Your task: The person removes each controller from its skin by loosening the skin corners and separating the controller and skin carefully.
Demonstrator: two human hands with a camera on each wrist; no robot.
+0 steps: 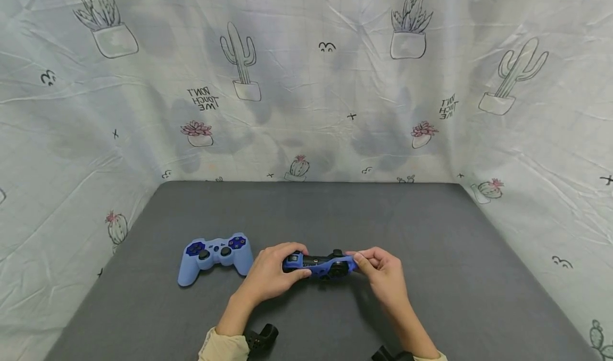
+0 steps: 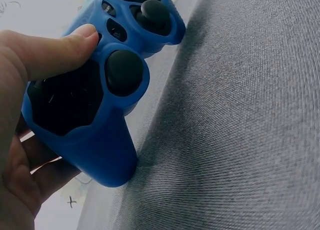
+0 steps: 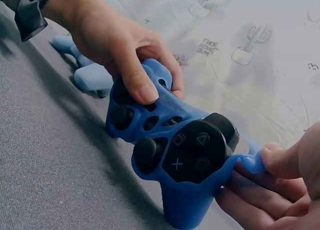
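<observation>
Head view, Q: Where is the dark blue controller [image 1: 320, 264]?
A: Low over the grey worktop [image 1: 431, 244], left hand [image 1: 268, 276] gripping one end, right hand [image 1: 383, 273] pinching its silicone cover [image 3: 252, 162].

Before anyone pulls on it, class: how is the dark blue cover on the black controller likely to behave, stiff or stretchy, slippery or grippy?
The dark blue cover probably stretches: the right hand pinches its edge into a thin drawn-out tab. It likely flops once off, being a thin skin around the black controller. Its matte surface looks grippy rather than slippery; the left hand holds it with a plain grip.
</observation>
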